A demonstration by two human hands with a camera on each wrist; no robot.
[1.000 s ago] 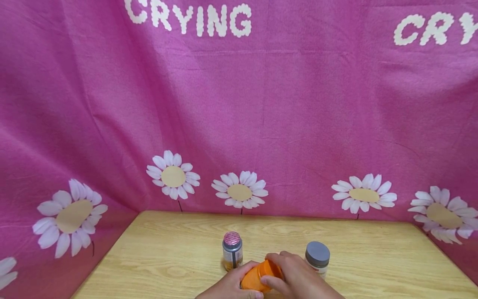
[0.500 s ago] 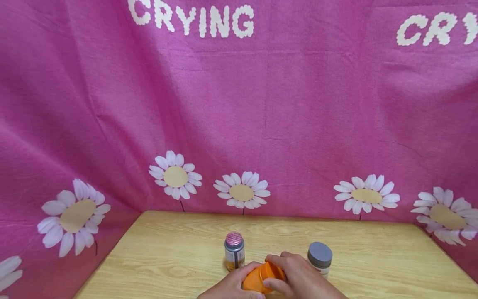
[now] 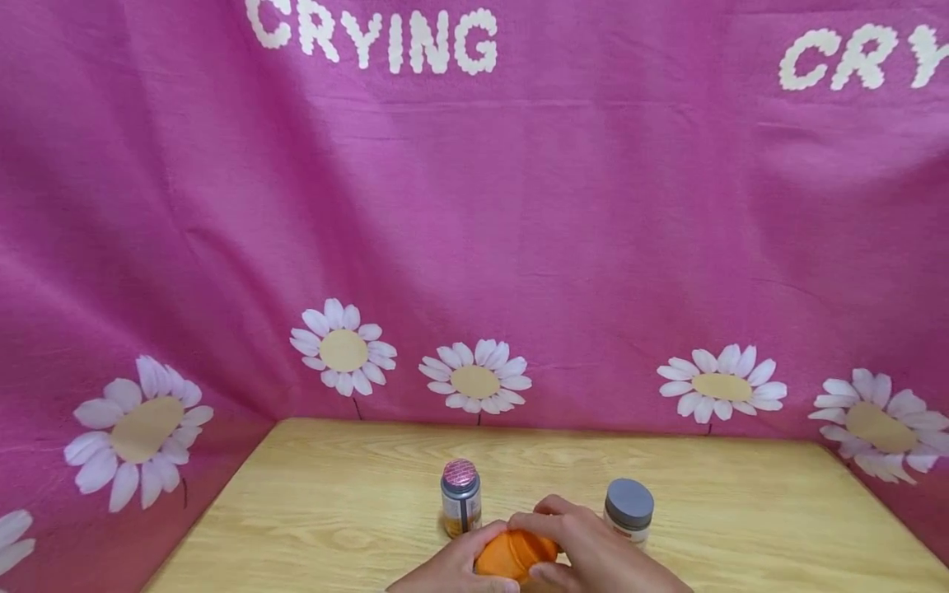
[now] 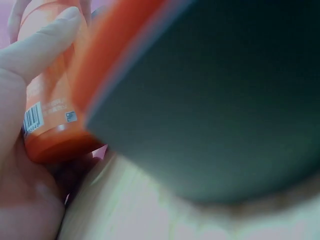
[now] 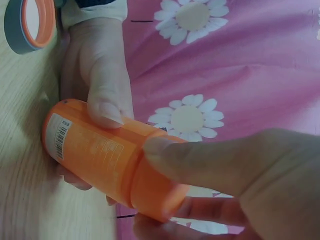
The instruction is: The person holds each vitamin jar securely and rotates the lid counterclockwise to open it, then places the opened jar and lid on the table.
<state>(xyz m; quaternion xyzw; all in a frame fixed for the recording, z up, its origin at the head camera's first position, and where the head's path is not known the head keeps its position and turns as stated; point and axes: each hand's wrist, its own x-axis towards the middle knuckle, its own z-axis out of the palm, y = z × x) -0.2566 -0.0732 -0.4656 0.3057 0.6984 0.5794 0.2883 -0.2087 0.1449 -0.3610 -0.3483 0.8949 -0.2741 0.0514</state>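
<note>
An orange bottle point(image 3: 504, 558) lies tilted between both hands near the table's front edge. My left hand point(image 3: 454, 567) grips its body, the thumb laid along it in the right wrist view; a barcode label point(image 5: 57, 137) shows near the base. My right hand point(image 3: 596, 553) pinches the orange cap end point(image 5: 155, 187) with thumb and fingers. Just behind the left hand stands a small dark bottle point(image 3: 461, 501) topped with pink foil. To the right of my right hand is a jar with a grey lid point(image 3: 629, 502).
A round, lid-like grey thing with an orange inner rim point(image 5: 42, 22) appears beyond the left wrist. A dark blurred shape point(image 4: 210, 115) with an orange edge fills much of the left wrist view. The wooden table point(image 3: 334, 502) backs onto a pink daisy-print cloth point(image 3: 578, 247).
The right fingers have shifted left and turned over the bottle's end, and the hollow orange opening seen earlier is now hidden. The left hand keeps its grip.
</note>
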